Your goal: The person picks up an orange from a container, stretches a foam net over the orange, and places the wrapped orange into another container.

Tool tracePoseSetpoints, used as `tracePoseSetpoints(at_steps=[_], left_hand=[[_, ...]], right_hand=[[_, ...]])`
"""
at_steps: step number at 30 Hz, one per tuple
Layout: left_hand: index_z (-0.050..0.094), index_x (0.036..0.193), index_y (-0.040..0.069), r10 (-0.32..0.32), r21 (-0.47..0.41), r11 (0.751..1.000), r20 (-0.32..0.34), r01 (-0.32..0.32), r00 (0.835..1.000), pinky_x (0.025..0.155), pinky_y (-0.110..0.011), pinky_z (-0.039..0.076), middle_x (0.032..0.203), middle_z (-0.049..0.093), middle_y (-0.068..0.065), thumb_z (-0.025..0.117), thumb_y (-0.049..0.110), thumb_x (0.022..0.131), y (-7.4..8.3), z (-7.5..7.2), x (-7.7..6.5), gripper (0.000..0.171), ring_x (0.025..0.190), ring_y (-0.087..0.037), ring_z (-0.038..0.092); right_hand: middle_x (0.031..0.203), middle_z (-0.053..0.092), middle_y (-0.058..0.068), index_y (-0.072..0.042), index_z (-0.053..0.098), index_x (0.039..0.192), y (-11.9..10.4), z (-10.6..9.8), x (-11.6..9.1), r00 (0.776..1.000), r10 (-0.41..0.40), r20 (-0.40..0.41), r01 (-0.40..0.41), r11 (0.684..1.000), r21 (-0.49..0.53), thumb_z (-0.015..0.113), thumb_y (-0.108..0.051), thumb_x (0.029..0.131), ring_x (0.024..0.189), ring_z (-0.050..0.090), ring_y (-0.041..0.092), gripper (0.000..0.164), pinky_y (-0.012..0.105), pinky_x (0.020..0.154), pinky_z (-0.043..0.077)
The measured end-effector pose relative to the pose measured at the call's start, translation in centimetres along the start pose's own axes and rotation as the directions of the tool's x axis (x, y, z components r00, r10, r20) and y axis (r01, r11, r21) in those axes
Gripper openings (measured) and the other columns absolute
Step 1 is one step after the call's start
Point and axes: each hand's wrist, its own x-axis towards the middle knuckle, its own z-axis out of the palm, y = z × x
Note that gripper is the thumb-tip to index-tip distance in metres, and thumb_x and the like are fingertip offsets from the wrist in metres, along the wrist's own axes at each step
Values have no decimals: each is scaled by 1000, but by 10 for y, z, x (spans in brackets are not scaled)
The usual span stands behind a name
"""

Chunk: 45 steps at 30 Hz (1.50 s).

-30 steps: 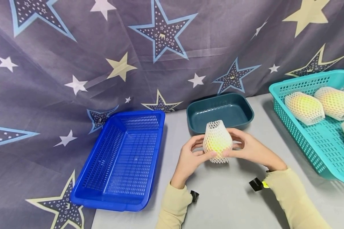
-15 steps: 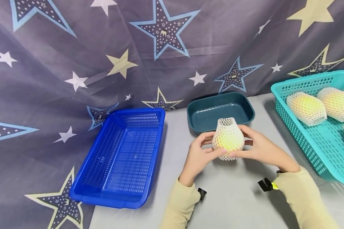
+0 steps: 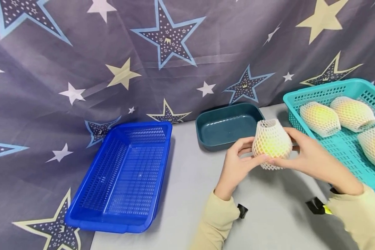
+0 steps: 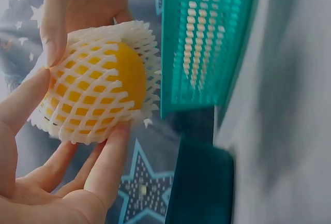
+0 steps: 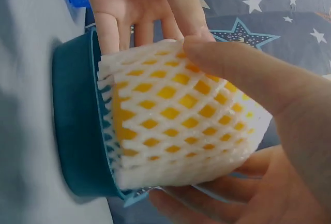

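Observation:
A yellow fruit in a white foam net sleeve (image 3: pixel 271 144) is held between both hands above the table, its narrower sleeve end upward. My left hand (image 3: pixel 239 161) grips its left side, thumb in front and fingers behind. From the other side my right hand (image 3: pixel 309 156) grips it the same way, the two thumbs nearly meeting. Bare yellow skin of the fruit (image 4: pixel 132 76) shows at one open end of the sleeve in the left wrist view. The right wrist view shows the netting (image 5: pixel 181 115) between the thumb and fingers.
A teal basket (image 3: pixel 303 126) at the right holds several net-wrapped fruits (image 3: pixel 320 118). Behind the hands a dark green dish (image 3: pixel 228 128) stands against the star-patterned curtain (image 3: pixel 187 80). On the left is a blue basket (image 3: pixel 134 177). Grey table surface (image 3: pixel 187 208) lies between them.
Both hands have carried the net-wrapped fruit rightward, from in front of the dark green dish toward the teal basket. The camera view has shifted slightly. Both hands keep their grip.

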Motion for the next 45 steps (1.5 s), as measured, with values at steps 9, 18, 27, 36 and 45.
tracePoseSetpoints(at_steps=[9,18,27,36,45], left_hand=[[65,125,12,-63,-144,987,63,72,996,83,-20,55,113,65,13,76,7,86,-2,36,8,41,102,-2,65],[66,120,9,-52,-212,976,19,55,998,83,-17,53,102,64,14,75,8,87,-7,74,8,34,94,2,64],[62,123,18,-110,-138,985,-13,107,994,73,-18,56,100,67,13,76,13,87,-17,107,1,39,91,3,65],[54,137,26,-265,58,964,86,260,960,68,-16,53,109,64,22,79,20,86,-31,130,-6,58,91,9,63],[44,145,31,-340,113,938,110,328,934,67,-17,52,114,60,24,79,19,85,-35,142,-12,70,85,9,61]], right_hand=[[119,51,24,8,41,138,2,-21,-17,986,126,-108,-137,985,-106,88,-26,72,95,53,33,87,17,60,42],[114,48,33,16,37,136,11,-36,-24,970,187,-155,-213,961,-176,83,-24,73,89,51,43,88,29,54,41],[109,45,39,21,35,134,30,-55,-39,941,195,-278,-261,939,-223,81,-17,71,85,48,52,86,29,51,39],[109,41,40,20,33,132,66,-71,-40,882,273,-384,-384,889,-250,73,-24,77,84,47,48,82,35,53,36],[111,40,42,23,28,136,152,-80,-26,872,408,-272,-482,814,-324,69,-43,85,86,49,57,93,43,49,43]])
